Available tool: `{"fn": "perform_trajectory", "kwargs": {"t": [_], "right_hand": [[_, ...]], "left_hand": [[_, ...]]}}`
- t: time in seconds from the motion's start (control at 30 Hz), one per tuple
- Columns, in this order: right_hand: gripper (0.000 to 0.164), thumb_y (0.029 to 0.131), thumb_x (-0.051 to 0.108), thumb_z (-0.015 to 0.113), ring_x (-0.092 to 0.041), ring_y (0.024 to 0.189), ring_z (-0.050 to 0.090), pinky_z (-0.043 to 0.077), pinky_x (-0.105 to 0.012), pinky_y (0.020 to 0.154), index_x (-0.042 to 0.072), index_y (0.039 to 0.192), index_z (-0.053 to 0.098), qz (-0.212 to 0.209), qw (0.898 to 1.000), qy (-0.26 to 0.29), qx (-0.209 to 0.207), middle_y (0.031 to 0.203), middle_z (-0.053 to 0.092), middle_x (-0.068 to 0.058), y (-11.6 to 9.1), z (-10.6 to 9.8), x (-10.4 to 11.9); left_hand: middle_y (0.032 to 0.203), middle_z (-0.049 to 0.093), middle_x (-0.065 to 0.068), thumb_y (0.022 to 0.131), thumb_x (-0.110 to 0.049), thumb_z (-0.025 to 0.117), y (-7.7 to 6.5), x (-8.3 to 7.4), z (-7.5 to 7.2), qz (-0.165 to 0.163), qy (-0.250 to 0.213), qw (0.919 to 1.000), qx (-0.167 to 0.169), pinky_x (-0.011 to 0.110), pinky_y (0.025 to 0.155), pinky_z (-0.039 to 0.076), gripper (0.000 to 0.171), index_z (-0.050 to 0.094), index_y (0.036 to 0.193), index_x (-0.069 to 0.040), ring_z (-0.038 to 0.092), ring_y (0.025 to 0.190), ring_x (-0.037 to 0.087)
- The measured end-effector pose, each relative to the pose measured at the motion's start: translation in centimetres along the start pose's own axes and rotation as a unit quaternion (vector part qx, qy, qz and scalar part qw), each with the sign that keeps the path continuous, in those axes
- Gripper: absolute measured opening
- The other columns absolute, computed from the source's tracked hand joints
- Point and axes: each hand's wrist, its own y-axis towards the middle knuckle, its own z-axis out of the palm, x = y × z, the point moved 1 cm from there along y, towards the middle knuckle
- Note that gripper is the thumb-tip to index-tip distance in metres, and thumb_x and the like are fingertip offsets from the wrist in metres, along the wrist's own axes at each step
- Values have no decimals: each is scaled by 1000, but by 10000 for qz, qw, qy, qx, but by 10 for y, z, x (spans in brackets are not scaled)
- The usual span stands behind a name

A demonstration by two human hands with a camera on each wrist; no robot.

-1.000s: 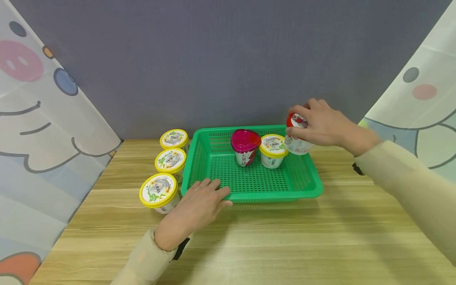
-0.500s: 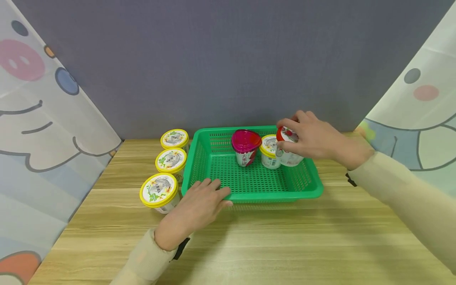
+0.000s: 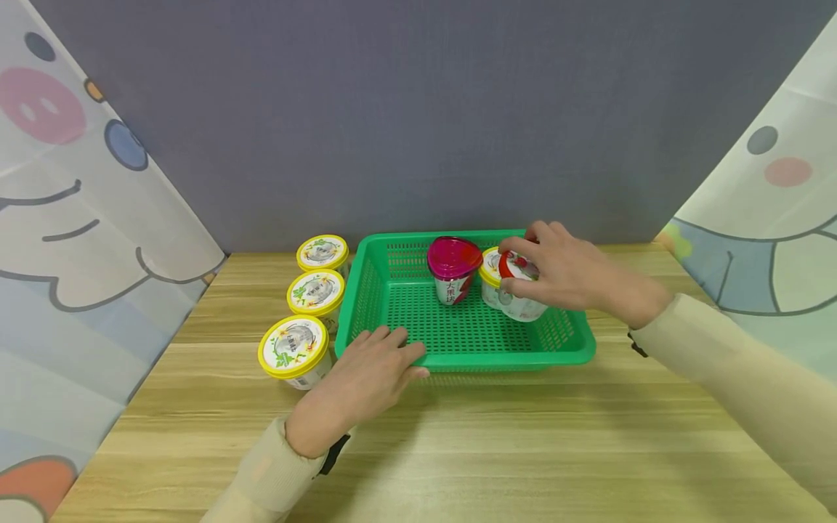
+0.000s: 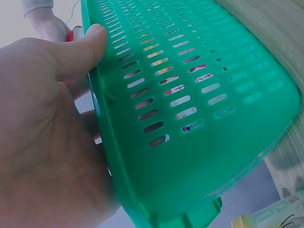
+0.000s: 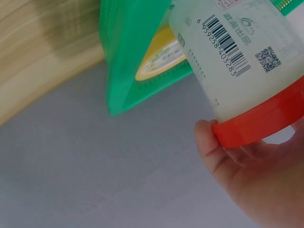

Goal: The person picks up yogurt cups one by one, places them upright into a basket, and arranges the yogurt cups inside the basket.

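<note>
Right hand [image 3: 567,272], part-closed, grips a round white plastic cup [image 3: 524,311] by its red lid [image 5: 266,122], body below, apparently inside the right edge of the green plastic basket [image 3: 497,360], left hand [image 3: 371,372] gripping its front rim.

Bare right hand [image 3: 559,270] gripping, beyond and right of bare left hand [image 3: 374,372]
The latter grips too; both forearms [image 3: 726,378] beige-sleeved.

- Green basket [image 3: 497,361]: rectangular, slotted, upright on the table [image 3: 497,443], long sides running nine to three o'clock.
- Red-lidded cup [image 5: 237,57]: whitish, barcoded, lid uppermost, held toward the basket's three o'clock end.
</note>
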Motion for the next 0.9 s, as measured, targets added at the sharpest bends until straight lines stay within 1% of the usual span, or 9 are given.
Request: {"fn": "perform_trajectory", "kwargs": {"t": [0.13, 0.23, 0.4, 0.57, 0.67, 0.9], "right_hand": [[50, 94, 45, 62, -26, 104, 47, 49, -42, 72, 22, 138, 59, -66, 9999, 49, 146, 117, 53, -9, -2, 4, 3], [50, 94, 46, 61, -26, 102, 47, 49, -39, 69, 22, 139, 59, -116, 9996, 92, 237, 116, 53, -9, -4, 7, 4], [49, 95, 49, 60, -23, 96, 47, 45, -35, 64, 23, 137, 59, -302, 9993, 91, 214, 112, 53, -7, -6, 13, 6], [48, 96, 51, 59, -23, 96, 47, 45, -37, 70, 22, 134, 60, -483, 9987, 60, 134, 110, 54, -7, -9, 18, 8], [48, 95, 50, 61, -23, 97, 47, 46, -36, 69, 21, 133, 61, -512, 9985, 93, 177, 110, 54, -6, -10, 22, 10], [50, 93, 51, 64, -24, 98, 48, 46, -33, 63, 21, 133, 63, -523, 9981, 90, 301, 113, 54, -7, -11, 31, 12]], "left_hand": [[81, 43, -2, 101, -38, 62, 0, 0, 0, 2, -1, 10000, -6, 34, 69, 38, 22, 59, 95, -17, 42, 76, 20], [81, 43, -2, 101, -38, 62, 0, 0, 0, 8, -7, 10000, -16, 34, 68, 38, 23, 59, 95, -17, 42, 76, 20], [81, 43, -2, 101, -39, 62, 1, 0, 0, 6, 8, 10000, -18, 34, 69, 39, 22, 59, 95, -17, 42, 76, 20], [81, 43, -2, 101, -38, 62, 0, 0, 0, 12, 10, 10000, -23, 34, 69, 39, 22, 59, 95, -17, 42, 76, 20], [81, 43, -2, 101, -38, 62, 0, 0, 0, 20, 16, 10000, -36, 34, 69, 39, 22, 59, 95, -17, 42, 75, 20], [81, 43, -2, 101, -38, 62, -1, 0, -1, 6, 11, 10000, -37, 34, 68, 38, 22, 60, 97, -16, 41, 75, 20]]}}
